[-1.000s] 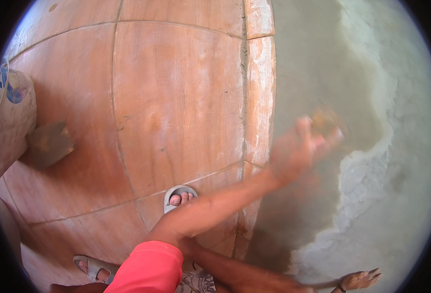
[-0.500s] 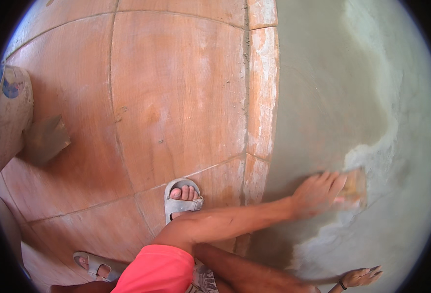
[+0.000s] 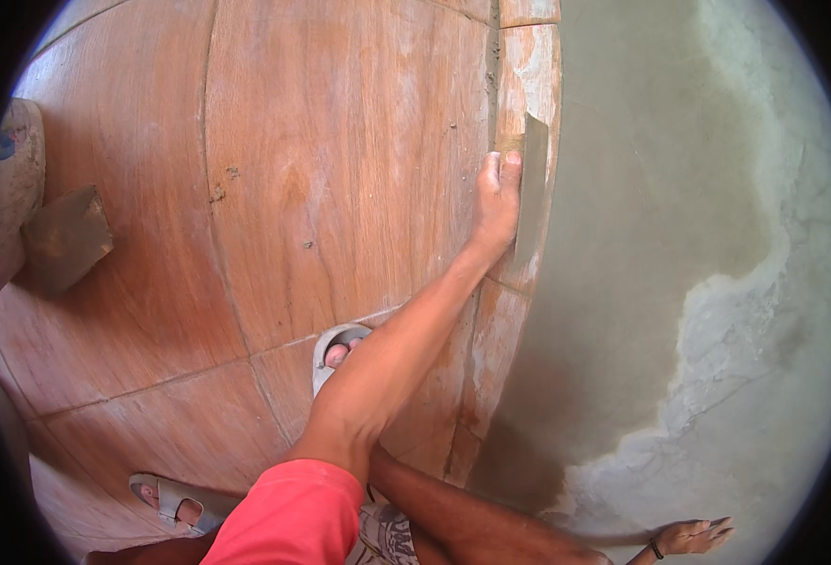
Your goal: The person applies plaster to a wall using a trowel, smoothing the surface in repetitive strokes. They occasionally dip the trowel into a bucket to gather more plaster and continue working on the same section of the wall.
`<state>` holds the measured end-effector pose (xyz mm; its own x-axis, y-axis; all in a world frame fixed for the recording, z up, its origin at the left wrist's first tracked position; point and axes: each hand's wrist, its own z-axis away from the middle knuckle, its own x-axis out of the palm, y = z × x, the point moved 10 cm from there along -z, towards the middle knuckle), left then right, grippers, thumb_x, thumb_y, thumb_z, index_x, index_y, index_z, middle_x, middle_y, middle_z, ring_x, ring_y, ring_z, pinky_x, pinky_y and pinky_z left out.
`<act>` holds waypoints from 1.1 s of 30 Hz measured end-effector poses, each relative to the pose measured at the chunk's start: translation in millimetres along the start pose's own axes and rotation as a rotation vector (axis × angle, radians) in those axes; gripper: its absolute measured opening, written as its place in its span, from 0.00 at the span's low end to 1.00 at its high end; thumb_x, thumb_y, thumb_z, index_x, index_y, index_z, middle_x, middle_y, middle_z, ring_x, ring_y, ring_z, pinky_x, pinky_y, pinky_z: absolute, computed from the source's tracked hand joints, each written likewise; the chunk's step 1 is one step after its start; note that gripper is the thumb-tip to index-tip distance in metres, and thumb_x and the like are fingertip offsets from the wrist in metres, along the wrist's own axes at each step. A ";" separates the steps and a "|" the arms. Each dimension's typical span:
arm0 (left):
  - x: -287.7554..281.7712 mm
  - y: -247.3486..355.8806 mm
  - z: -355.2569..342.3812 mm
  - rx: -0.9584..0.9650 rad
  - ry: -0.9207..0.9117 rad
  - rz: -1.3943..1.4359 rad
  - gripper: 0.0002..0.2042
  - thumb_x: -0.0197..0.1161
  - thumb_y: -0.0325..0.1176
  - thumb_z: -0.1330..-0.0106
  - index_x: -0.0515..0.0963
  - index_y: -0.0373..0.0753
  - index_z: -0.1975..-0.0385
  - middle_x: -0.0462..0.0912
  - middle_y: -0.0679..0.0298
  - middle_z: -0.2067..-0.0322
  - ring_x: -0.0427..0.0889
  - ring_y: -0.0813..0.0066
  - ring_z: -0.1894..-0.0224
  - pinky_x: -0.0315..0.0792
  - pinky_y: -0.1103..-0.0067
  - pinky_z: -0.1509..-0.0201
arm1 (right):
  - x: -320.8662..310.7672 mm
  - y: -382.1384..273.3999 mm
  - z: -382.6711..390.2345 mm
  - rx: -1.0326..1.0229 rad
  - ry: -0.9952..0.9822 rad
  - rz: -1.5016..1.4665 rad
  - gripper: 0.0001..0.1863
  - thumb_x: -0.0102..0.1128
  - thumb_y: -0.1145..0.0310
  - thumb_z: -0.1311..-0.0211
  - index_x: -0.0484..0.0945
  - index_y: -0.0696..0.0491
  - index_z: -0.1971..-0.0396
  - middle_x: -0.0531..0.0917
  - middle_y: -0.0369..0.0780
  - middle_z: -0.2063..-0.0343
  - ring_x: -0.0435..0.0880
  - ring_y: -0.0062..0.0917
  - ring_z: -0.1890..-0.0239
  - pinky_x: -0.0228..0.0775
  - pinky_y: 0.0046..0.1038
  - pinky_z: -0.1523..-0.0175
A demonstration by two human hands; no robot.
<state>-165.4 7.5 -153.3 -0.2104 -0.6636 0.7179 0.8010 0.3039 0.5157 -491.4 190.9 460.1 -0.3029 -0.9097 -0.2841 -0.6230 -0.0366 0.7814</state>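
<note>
My left hand [image 3: 499, 200] is closed round the handle of a plastering trowel [image 3: 534, 188], at the border between tile and cement. The trowel has a long, straight-edged grey blade, seen narrow and running along the white-streaked border tile [image 3: 527, 71]. Most of its handle is hidden by my fingers. To the right spreads smooth grey cement [image 3: 646, 198], darker near the tiles, with a pale, ragged-edged area beyond. At the lower right is my right hand [image 3: 696, 537], a dark band at its wrist. Its fingers are stretched out and hold nothing; I cannot tell whether it touches the cement.
Large reddish-brown tiles [image 3: 340, 188] with wood-like grain fill the left and middle. A pale, stained bucket-like object [image 3: 11, 207] stands at the far left, with a flat brownish-grey square piece [image 3: 67, 240] against it. My sandalled feet [image 3: 326, 363] are below, and my bent leg [image 3: 491, 513] extends rightward.
My left hand has swept the trowel from the cement at the right, up and left to the tile border, and the blade now runs lengthwise. My right hand has hardly moved.
</note>
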 end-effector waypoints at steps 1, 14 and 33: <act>3.2 -5.4 -4.3 -0.010 -0.022 -0.025 0.36 0.47 0.54 0.24 0.63 0.17 0.41 0.75 0.39 0.48 0.74 0.56 0.43 0.65 0.70 0.37 | 1.3 0.2 -0.1 -0.008 -0.006 0.025 0.35 0.42 0.53 0.23 0.50 0.66 0.32 0.63 0.55 0.33 0.70 0.46 0.34 0.67 0.42 0.33; 16.1 -3.4 17.9 0.042 -0.087 -0.117 0.28 0.47 0.51 0.24 0.67 0.25 0.48 0.79 0.40 0.56 0.79 0.51 0.51 0.70 0.65 0.46 | -1.5 1.1 0.0 -0.007 0.011 -0.038 0.32 0.44 0.58 0.23 0.52 0.67 0.32 0.61 0.55 0.33 0.70 0.46 0.34 0.66 0.43 0.32; -3.0 -24.3 78.0 0.001 -0.063 -0.291 0.25 0.48 0.49 0.25 0.66 0.28 0.46 0.77 0.37 0.59 0.77 0.39 0.55 0.69 0.60 0.50 | -4.1 -14.5 -2.7 -0.127 0.034 0.174 0.32 0.38 0.51 0.23 0.61 0.64 0.34 0.67 0.50 0.34 0.63 0.45 0.31 0.53 0.41 0.28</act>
<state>-227.9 55.4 -131.4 -0.4653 -0.6791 0.5677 0.7014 0.1084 0.7045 -479.2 194.0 451.4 -0.3720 -0.9203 -0.1210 -0.4670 0.0729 0.8812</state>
